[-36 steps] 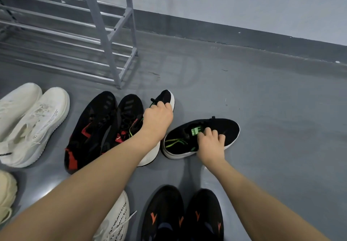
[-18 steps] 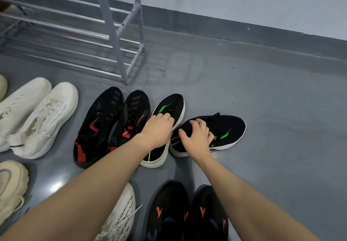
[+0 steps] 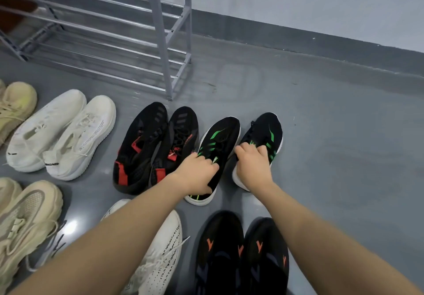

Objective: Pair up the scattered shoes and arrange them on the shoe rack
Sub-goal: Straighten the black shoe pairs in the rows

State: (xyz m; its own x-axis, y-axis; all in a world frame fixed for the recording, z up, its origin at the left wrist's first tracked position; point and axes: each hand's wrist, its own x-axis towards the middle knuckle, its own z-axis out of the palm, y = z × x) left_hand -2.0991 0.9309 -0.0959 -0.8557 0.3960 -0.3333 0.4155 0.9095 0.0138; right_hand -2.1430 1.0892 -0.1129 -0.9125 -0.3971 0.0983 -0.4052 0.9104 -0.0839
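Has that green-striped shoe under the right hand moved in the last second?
Yes. The right green-striped shoe has swung from lying crosswise to pointing toward the wall, parallel beside its mate, judged against the still red-and-black pair.

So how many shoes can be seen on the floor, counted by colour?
Black with green: 2
Black with red: 2
Black with orange: 2
White: 3
Beige: 4, two of them cut by the frame edge
Total: 13
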